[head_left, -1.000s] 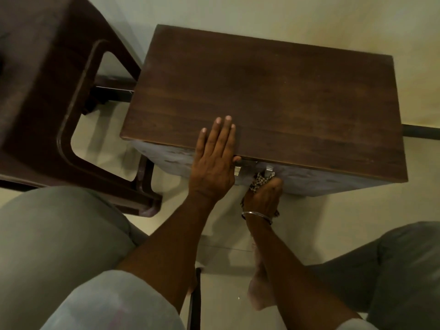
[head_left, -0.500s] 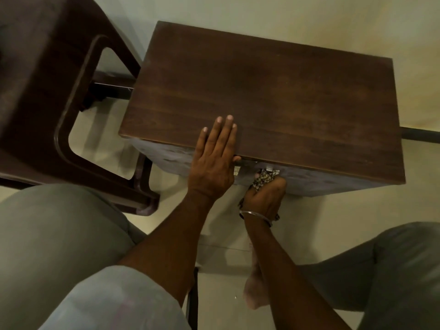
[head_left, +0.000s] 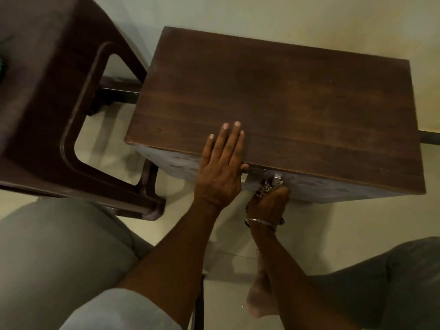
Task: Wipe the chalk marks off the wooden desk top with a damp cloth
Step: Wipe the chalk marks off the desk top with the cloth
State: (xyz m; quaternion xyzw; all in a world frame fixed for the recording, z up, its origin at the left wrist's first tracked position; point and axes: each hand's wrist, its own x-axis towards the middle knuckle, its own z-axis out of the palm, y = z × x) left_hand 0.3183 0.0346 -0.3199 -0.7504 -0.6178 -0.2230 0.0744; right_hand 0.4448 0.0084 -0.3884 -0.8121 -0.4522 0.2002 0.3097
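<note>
The dark wooden desk top (head_left: pixel 273 98) fills the middle of the view, and I see no clear chalk marks on it. My left hand (head_left: pixel 220 167) lies flat, fingers together, over the desk's near edge. Below that edge, my right hand (head_left: pixel 270 202) is closed around a patterned cloth (head_left: pixel 264 188) and presses it against the desk's greyish front face (head_left: pixel 333 189), close to a small metal handle (head_left: pixel 277 181). Most of the cloth is hidden inside the fist.
A dark brown plastic chair (head_left: pixel 47 103) stands close to the desk's left side. My knees in grey trousers (head_left: pixel 54 253) frame the bottom corners, with a bare foot (head_left: pixel 259 301) on the pale tiled floor (head_left: pixel 228 239) between them. A pale wall lies behind the desk.
My right hand with the cloth has shifted slightly right and up along the front face. My left hand has stayed flat on the near edge.
</note>
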